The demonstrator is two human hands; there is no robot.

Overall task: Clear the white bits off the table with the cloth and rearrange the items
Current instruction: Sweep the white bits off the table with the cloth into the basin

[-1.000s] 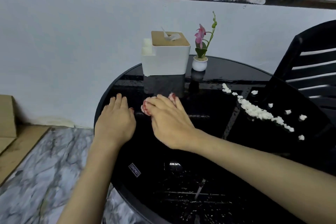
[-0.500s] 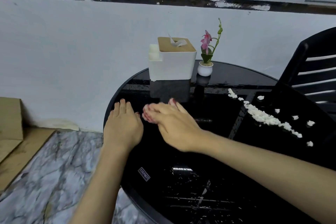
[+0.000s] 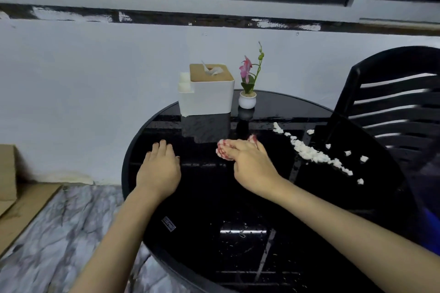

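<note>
My right hand (image 3: 252,164) presses a small red-and-white cloth (image 3: 222,150) flat on the round black glass table (image 3: 214,221), near its middle. Most of the cloth is hidden under the fingers. My left hand (image 3: 159,171) lies flat and empty on the table's left side, fingers together. A band of white bits (image 3: 312,152) runs diagonally across the table's right part, with a few loose ones beside it. At the back stand a white tissue box with a wooden lid (image 3: 206,93) and a small white pot holding a pink flower (image 3: 247,93).
A black slatted chair (image 3: 390,107) stands close against the table's right side. A pale wall lies right behind the table. To the left are marble-patterned floor and cardboard pieces (image 3: 14,197). A small label (image 3: 168,223) sits on the glass near the front.
My right hand has slid the cloth to the right, away from my left hand, toward the white bits. The left hand stays flat on the table. The view has shifted.
</note>
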